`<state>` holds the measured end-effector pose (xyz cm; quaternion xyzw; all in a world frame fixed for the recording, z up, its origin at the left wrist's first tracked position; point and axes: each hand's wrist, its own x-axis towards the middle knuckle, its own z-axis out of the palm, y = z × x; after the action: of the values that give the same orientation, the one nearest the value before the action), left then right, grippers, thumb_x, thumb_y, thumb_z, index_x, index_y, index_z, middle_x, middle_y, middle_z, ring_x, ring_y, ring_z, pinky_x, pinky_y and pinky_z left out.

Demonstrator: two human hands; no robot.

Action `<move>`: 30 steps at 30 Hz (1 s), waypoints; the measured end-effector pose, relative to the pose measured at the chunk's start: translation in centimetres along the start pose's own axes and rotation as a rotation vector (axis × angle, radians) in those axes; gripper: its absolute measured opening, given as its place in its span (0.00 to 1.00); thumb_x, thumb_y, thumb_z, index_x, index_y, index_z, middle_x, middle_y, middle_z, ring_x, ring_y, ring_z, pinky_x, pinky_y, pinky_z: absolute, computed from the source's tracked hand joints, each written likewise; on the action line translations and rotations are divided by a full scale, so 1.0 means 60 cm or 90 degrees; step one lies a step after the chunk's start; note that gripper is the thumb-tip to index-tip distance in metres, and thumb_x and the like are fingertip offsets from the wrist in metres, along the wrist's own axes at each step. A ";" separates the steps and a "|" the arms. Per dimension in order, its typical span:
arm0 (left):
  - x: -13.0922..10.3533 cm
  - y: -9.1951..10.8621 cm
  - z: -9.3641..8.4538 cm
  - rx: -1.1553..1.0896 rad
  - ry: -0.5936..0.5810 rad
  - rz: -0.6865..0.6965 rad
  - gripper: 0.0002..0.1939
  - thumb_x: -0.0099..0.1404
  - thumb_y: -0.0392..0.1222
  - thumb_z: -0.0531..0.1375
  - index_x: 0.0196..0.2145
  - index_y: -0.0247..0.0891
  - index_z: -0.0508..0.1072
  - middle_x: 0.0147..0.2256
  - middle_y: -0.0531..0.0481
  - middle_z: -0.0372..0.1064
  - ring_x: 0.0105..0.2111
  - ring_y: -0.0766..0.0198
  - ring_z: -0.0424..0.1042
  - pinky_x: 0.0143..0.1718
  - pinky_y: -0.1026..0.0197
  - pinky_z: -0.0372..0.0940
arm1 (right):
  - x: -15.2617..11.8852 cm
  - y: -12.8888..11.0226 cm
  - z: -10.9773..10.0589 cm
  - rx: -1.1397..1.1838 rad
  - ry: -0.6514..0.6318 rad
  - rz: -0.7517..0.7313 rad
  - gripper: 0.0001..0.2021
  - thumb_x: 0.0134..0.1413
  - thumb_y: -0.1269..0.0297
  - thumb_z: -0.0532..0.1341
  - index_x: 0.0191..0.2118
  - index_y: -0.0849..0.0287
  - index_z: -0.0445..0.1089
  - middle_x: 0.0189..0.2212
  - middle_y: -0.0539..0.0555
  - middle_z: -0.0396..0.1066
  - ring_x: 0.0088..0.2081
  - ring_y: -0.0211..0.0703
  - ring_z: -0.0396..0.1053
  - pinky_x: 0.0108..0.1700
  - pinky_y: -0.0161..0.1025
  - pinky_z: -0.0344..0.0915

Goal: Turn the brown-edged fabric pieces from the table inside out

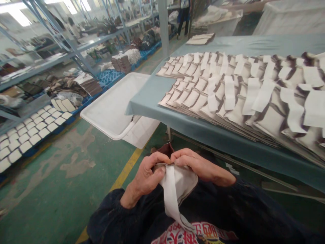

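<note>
Close to my body, both hands grip a cream fabric piece with a dark edge. A white strip hangs down from it over my front. My left hand pinches its upper edge, thumb in front and fingers behind. My right hand is closed on the same edge, its fingertips almost meeting those of my left. Part of a brown piece shows just beyond my fingers. Rows of similar cream pieces, many with white strips on them, lie overlapping on the table ahead.
The table has a blue-green cover and stands ahead to the right. A white plastic tub sits at its left corner. Cream pieces lie in rows on the left. Blue racks line the aisle, where a person stands far back.
</note>
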<state>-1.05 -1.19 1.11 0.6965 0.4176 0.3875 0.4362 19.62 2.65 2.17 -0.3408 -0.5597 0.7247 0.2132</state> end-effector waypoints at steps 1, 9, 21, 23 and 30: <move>-0.001 -0.002 0.002 0.008 0.003 0.001 0.09 0.61 0.33 0.56 0.38 0.36 0.75 0.30 0.53 0.71 0.26 0.68 0.66 0.28 0.66 0.59 | 0.000 0.005 0.003 0.019 0.010 0.011 0.09 0.45 0.58 0.55 0.25 0.58 0.65 0.18 0.43 0.53 0.21 0.33 0.48 0.22 0.34 0.44; -0.005 -0.010 0.013 0.080 -0.004 0.096 0.11 0.64 0.31 0.55 0.42 0.37 0.73 0.31 0.52 0.73 0.25 0.69 0.67 0.26 0.67 0.59 | -0.011 0.011 0.010 -0.132 0.048 -0.062 0.06 0.47 0.62 0.53 0.25 0.57 0.61 0.22 0.45 0.54 0.25 0.35 0.51 0.27 0.34 0.48; 0.012 0.002 -0.002 0.243 -0.055 0.404 0.14 0.72 0.31 0.52 0.52 0.42 0.66 0.37 0.46 0.74 0.33 0.61 0.72 0.35 0.59 0.68 | -0.015 0.031 0.039 0.107 0.112 -0.110 0.23 0.60 0.44 0.57 0.23 0.58 0.62 0.21 0.47 0.57 0.25 0.36 0.51 0.27 0.34 0.52; 0.014 0.000 0.002 0.241 -0.024 0.397 0.13 0.74 0.33 0.50 0.52 0.43 0.66 0.37 0.46 0.73 0.33 0.61 0.72 0.36 0.60 0.68 | -0.009 0.037 0.049 0.199 0.095 -0.082 0.28 0.60 0.37 0.59 0.24 0.58 0.63 0.20 0.46 0.58 0.23 0.34 0.51 0.25 0.33 0.52; 0.016 0.012 0.005 0.104 -0.012 0.301 0.17 0.75 0.36 0.52 0.58 0.43 0.70 0.38 0.46 0.73 0.34 0.61 0.71 0.37 0.59 0.67 | -0.010 0.031 0.038 0.314 0.063 -0.069 0.28 0.54 0.37 0.67 0.26 0.59 0.62 0.19 0.44 0.59 0.19 0.29 0.49 0.21 0.29 0.50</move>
<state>-0.29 -0.60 1.87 0.8112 0.2692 0.4373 0.2796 18.48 0.18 0.88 -0.2832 -0.3720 0.8092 0.3558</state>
